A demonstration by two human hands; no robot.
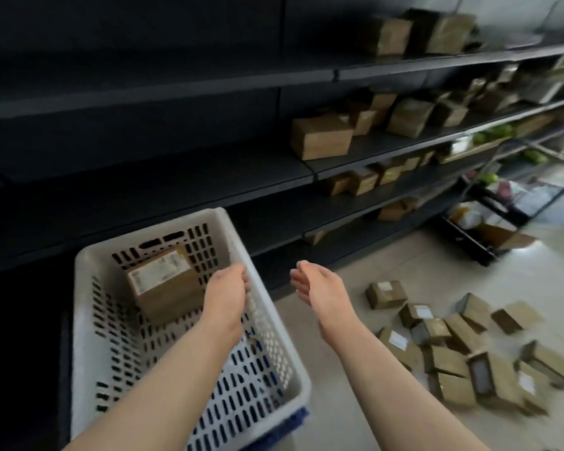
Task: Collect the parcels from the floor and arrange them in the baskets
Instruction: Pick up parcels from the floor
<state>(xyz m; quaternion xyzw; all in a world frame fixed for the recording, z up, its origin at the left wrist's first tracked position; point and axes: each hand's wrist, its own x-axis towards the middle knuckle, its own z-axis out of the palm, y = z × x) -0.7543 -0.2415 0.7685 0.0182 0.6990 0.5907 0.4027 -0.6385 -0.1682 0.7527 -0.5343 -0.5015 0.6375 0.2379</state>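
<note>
A white slotted plastic basket (88, 320) stands on the floor at the lower left. One brown cardboard parcel (163, 288) with a white label lies tilted inside it near the far wall. My left hand (227, 294) hangs over the basket's right side, fingers pointing down and holding nothing. My right hand (319, 288) hovers just right of the basket above the floor, fingers relaxed and empty. A heap of several brown parcels (463, 349) lies scattered on the pale floor at the lower right.
Dark shelving (176, 177) runs along the wall behind the basket, with more cardboard boxes (321, 136) on its right half. A black wheeled cart (489, 229) with mixed goods stands at the far right. A blue crate edge (293, 424) shows beneath the basket.
</note>
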